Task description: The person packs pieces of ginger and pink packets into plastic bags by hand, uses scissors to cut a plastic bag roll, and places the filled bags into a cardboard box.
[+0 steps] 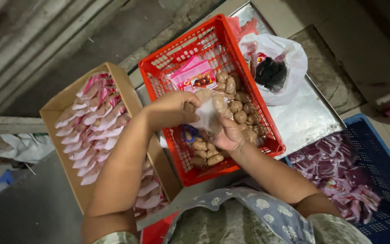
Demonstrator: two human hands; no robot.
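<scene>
Over the red basket (249, 135) my left hand (170, 110) and right hand (229, 135) have fingers clamped on a clear bag (206, 113) of brown balls; filling seems underway, sealing likely needs a steady pinch

Both hands (204, 119) holding clear bag (209, 112), over red basket (159, 68)

Small packing workshop: crates (267, 144), box of filled packets (93, 122), concrete floor.
</scene>
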